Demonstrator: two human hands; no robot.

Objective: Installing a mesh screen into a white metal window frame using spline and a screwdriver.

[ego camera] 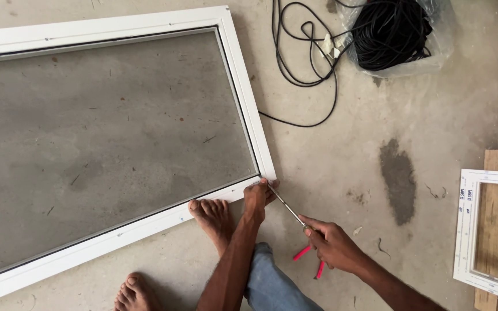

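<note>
Left hand (256, 197) pressed on the lower right corner of the white screen frame (249, 109), fingers apparently pinching its edge. Right hand (329, 242) clenched around red-handled pliers (304, 239) at bottom centre, tip touching that corner. Bare concrete floor (341, 167) open to the right, up to the black cord (301, 63) at upper right.

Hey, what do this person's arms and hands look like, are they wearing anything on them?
Both arms are bare, with no sleeves in view. The left hand and right hand wear no gloves; no rings, watch or bands are visible. Lower down, blue jeans show, and the feet are bare.
</note>
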